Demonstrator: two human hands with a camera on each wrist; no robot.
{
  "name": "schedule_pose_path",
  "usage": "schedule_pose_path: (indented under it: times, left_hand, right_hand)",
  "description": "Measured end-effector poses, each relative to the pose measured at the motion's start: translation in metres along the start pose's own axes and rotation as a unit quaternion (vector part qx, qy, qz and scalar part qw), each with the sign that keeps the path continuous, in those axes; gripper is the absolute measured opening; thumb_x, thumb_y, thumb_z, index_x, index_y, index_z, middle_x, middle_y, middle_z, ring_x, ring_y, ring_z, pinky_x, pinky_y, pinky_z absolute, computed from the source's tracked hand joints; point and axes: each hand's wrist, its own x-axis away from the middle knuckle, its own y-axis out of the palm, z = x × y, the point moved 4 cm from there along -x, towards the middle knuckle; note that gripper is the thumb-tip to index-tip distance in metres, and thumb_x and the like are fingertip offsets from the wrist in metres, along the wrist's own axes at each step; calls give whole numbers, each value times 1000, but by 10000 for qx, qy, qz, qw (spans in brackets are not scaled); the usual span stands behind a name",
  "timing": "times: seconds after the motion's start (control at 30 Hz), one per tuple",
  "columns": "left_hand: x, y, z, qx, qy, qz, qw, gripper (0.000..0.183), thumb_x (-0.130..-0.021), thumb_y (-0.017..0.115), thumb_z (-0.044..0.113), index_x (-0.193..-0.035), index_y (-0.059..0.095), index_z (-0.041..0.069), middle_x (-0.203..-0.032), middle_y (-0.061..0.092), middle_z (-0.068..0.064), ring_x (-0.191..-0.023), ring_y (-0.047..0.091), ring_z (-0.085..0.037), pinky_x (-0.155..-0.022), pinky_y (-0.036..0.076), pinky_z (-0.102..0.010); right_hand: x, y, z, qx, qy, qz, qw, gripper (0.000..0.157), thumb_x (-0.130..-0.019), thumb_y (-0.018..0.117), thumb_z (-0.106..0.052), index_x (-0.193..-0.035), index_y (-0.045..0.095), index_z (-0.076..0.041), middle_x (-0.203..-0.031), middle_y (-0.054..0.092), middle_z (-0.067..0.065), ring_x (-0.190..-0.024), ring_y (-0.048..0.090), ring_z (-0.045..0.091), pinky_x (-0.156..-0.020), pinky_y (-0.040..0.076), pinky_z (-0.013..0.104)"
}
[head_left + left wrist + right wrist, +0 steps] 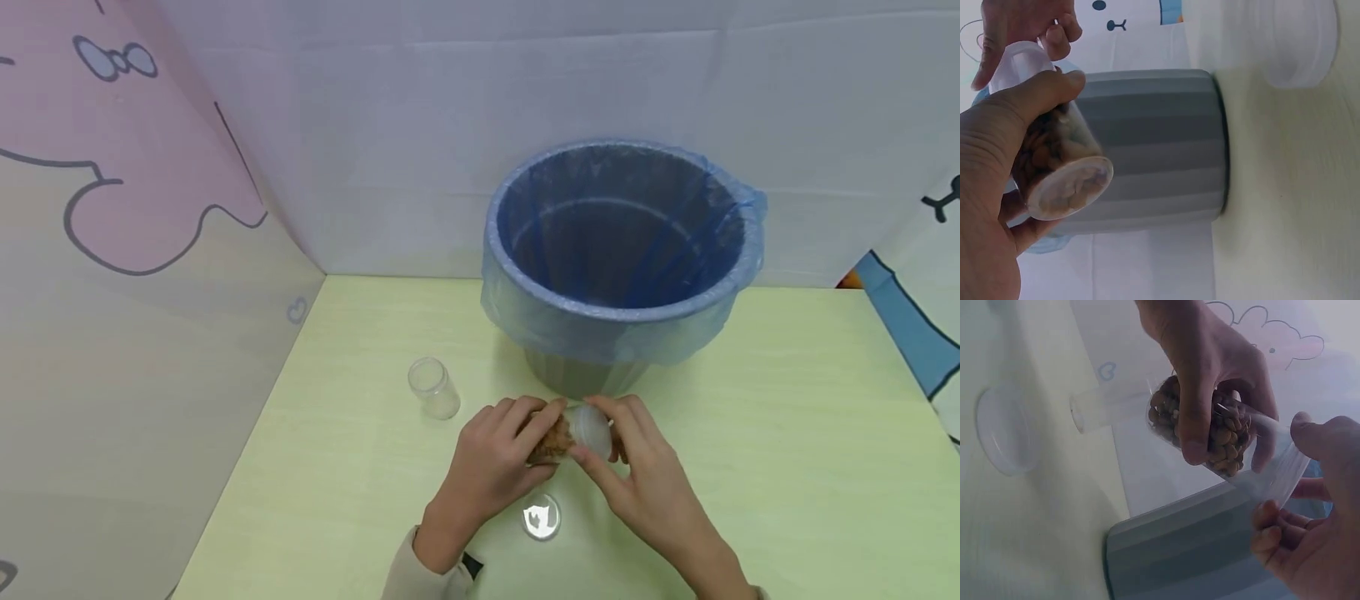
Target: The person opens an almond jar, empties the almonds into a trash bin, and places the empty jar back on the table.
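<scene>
My left hand grips a clear plastic jar, part-filled with small brown nut-like pieces, around its body. The jar lies tilted on its side in front of the bin, its base toward the left hand's side. At the jar's whitish mouth end, my right hand pinches the rim between thumb and curled fingers. The left wrist view shows the jar's round base close up. Below the hands, a round clear lid lies on the table.
A grey bin lined with a blue bag stands just behind the hands. Left of it an upright clear jar, without a lid, stands on the pale yellow-green table. Printed cloth walls border the table.
</scene>
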Motion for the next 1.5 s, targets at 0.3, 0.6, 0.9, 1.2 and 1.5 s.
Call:
schedule_pose_path:
  times: [0.3, 0.6, 0.9, 1.2, 1.5]
  left_hand:
    - [1, -8, -5, 629, -40, 94, 9980, 65, -60, 94, 34, -121, 75, 22, -99, 67, 9, -76, 65, -7, -67, 57, -19]
    - [5, -14, -6, 1333, -151, 28, 9910, 70, -53, 97, 34, -119, 76, 24, -97, 66, 10, -75, 65, -4, -68, 56, -14]
    - [6, -12, -11, 2366, -185, -381, 9707, 74, -61, 98, 36, -129, 73, 22, -99, 67, 10, -77, 65, 1, -74, 53, -8]
    - [10, -15, -17, 2639, -206, -705, 9618, 72, -65, 98, 34, -131, 71, 20, -101, 68, 9, -78, 63, 2, -73, 50, -5]
    - [6, -13, -19, 697, 55, -586, 9958, 75, -56, 97, 35, -126, 72, 25, -103, 65, 10, -73, 61, -7, -66, 52, -19]
  right_hand:
    - [1, -1, -1, -763, -279, -183, 9965, 51, -89, 81, -11, -135, 60, -11, -105, 51, -7, -79, 41, 1, -65, 38, 13]
    - [4, 6, -2, -1249, -1162, 90, 9853, 43, -103, 67, -33, -130, 60, 0, -105, 54, -1, -81, 40, 0, -64, 36, 13]
    - [5, 7, -5, -1237, -1661, -70, 9783, 50, -108, 56, -40, -132, 58, 5, -106, 51, 4, -84, 43, 1, -66, 38, 9]
    - [-2, 5, -7, -965, -1624, -838, 9784, 46, -104, 66, -29, -140, 55, -4, -116, 51, -1, -90, 50, 0, -73, 45, 9]
    - [-2, 6, 9, -704, -277, -1200, 9899, 59, -94, 75, -7, -147, 50, -15, -131, 56, -6, -95, 56, 0, -75, 50, 17]
